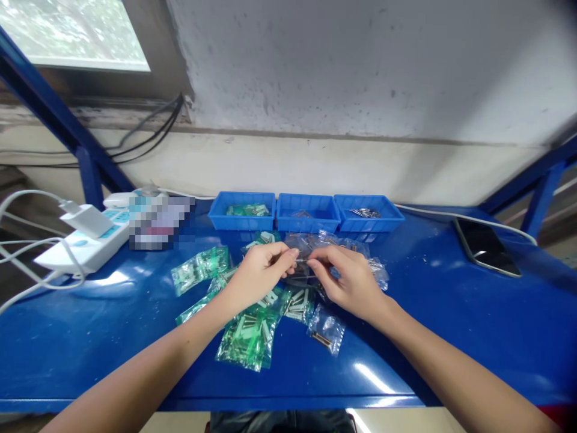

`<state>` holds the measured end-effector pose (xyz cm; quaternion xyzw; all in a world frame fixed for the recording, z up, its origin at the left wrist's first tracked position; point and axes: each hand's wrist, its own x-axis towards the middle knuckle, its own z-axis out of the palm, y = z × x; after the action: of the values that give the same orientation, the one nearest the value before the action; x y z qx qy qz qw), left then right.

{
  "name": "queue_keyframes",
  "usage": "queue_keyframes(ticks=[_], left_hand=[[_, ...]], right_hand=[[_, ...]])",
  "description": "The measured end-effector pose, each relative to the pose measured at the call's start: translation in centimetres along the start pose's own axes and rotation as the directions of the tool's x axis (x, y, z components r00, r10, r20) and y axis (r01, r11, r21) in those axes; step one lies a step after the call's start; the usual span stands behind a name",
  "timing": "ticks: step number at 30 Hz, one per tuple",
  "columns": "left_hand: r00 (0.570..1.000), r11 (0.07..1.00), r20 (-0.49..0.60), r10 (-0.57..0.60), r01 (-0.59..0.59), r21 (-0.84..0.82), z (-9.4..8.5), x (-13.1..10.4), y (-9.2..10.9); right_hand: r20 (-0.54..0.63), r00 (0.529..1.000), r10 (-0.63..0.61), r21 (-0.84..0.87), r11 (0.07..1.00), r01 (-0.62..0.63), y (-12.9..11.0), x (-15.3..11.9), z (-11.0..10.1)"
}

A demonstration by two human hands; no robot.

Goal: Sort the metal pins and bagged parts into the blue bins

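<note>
My left hand (268, 264) and my right hand (349, 276) meet above the middle of the blue table, thumbs and fingertips pinched close together. Between them runs a thin metal piece (302, 260), looking like a screw; its ends are hidden by my fingers. Under and behind my hands lie clear plastic bags (378, 269), some with metal parts inside. Green-tinted bags (247, 337) with pale plugs and screws are spread below and beside my left hand. Nearer the front, one small clear bag (327, 329) holds a few brass-coloured screws.
Three blue bins stand along the back: the left bin (242, 222) holds green bags, the middle bin (309, 224) a few small pieces, the right bin (369, 225) metal screws. A white power strip (63, 255) with cables lies left, a phone (487, 246) right.
</note>
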<state>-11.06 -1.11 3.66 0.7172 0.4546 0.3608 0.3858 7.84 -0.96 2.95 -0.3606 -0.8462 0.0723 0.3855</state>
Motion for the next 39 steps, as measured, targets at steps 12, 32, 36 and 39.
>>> queue_keyframes(ticks=[12,32,36,39], left_hand=[[0.925,0.837,0.010,0.381,-0.350,0.420,0.1,-0.7,0.0],[0.898,0.822,-0.061,0.436,-0.370,0.432,0.2,-0.8,-0.5],[0.913,0.837,-0.051,0.405,-0.348,0.422,-0.2,-0.6,-0.2],[0.957,0.836,-0.029,0.287,-0.236,0.495,-0.8,-0.4,-0.5]], right_hand=[[0.062,0.995,0.076,0.058,0.995,-0.080,-0.2,-0.1,-0.1],[-0.006,1.000,0.004,0.108,0.994,-0.003,0.1,-0.3,0.2],[-0.058,0.996,-0.070,0.043,0.996,0.072,-0.1,-0.1,-0.4],[-0.277,0.958,-0.077,-0.085,0.995,0.056,0.8,0.2,-1.6]])
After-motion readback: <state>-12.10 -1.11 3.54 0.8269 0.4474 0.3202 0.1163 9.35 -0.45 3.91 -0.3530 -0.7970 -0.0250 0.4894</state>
